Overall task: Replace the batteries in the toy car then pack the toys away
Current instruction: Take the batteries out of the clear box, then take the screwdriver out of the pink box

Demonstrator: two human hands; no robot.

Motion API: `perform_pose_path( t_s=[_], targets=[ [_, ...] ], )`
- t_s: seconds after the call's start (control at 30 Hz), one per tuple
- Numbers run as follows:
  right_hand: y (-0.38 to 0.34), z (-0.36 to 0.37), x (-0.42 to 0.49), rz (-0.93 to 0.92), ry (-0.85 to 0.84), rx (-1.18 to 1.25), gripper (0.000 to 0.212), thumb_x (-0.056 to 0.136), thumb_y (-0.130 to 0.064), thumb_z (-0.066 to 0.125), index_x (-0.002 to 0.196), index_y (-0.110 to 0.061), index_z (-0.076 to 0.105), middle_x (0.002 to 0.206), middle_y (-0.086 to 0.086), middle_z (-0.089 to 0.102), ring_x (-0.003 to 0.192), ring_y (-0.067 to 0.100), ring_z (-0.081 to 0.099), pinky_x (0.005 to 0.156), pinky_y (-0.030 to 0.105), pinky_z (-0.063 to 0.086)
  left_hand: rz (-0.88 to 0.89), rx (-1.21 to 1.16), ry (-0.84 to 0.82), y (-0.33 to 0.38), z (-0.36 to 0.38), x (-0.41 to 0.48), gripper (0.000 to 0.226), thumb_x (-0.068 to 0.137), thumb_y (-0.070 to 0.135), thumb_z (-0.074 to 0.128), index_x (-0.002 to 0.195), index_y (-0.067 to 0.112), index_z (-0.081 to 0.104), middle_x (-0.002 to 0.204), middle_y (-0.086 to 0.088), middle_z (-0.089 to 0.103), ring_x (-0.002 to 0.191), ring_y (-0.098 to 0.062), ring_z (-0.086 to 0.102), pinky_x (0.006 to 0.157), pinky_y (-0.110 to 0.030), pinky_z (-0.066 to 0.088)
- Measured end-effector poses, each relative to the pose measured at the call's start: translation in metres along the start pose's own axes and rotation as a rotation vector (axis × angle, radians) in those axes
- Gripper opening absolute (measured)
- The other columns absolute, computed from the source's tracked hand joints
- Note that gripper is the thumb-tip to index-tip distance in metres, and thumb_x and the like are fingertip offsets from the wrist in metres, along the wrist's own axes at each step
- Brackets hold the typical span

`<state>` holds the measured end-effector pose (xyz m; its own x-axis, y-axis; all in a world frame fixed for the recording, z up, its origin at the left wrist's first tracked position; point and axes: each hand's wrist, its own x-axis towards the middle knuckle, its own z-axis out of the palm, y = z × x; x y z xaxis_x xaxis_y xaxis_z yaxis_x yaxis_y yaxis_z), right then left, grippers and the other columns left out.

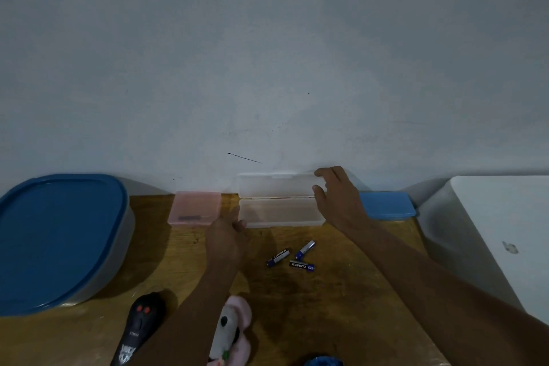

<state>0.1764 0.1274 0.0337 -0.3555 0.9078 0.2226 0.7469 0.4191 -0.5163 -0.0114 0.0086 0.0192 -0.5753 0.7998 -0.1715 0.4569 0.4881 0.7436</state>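
At the desk's (341,291) far edge, against the wall, I see a clear box (279,212) standing open. My right grip (338,202) pinches the right end of its raised lid (276,186), thumb in front, fingers over the top. My left grip (227,242) curls round the box's near left corner. Three batteries (301,266) lie loose just before the box, between both grips, touching neither.

Dim, bluish light and a grainy, soft picture — print on the batteries (278,257) is barely legible. Faint shadows lie on the wooden table (341,291) beside the arms (430,276). Wide-angle distortion bows the table's far edge.
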Motion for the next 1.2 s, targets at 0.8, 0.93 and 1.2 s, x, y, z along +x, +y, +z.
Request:
perform_pose_path(
  t_s=[0.8, 0.93, 1.2],
  targets=[
    [0.017, 0.002, -0.044, 0.079, -0.169, -0.028, 0.028, 0.093, -0.012, 0.058, 0.119, -0.007, 0.064, 0.112, 0.011, 0.066, 0.098, 0.021, 0.061, 0.086, 0.023, 0.045, 0.071, 0.016, -0.038, 0.002, -0.008, 0.000, 0.036, 0.095, 0.021, 0.057, 0.129, 0.007, 0.057, 0.092, -0.012, 0.071, 0.081, -0.018, 0.062, 0.078, -0.025, 0.046],
    [0.018, 0.003, -0.043, 0.083, -0.200, -0.073, 0.027, 0.095, -0.015, 0.055, 0.118, -0.008, 0.066, 0.110, 0.010, 0.067, 0.100, 0.021, 0.060, 0.083, 0.018, 0.038, 0.049, 0.024, -0.039, 0.001, -0.004, 0.004, 0.041, 0.095, 0.019, 0.057, 0.135, 0.009, 0.054, 0.105, -0.014, 0.071, 0.098, -0.026, 0.066, 0.087, -0.025, 0.045],
    [0.014, 0.004, -0.041, 0.067, -0.242, -0.145, 0.023, 0.097, -0.014, 0.051, 0.106, -0.006, 0.070, 0.095, 0.009, 0.060, 0.081, 0.009, 0.046, 0.066, 0.016, 0.030, 0.065, 0.071, -0.016, 0.001, -0.002, 0.008, 0.039, 0.094, 0.017, 0.059, 0.132, 0.006, 0.057, 0.112, -0.017, 0.070, 0.101, -0.028, 0.066, 0.092, -0.031, 0.049]
  ],
)
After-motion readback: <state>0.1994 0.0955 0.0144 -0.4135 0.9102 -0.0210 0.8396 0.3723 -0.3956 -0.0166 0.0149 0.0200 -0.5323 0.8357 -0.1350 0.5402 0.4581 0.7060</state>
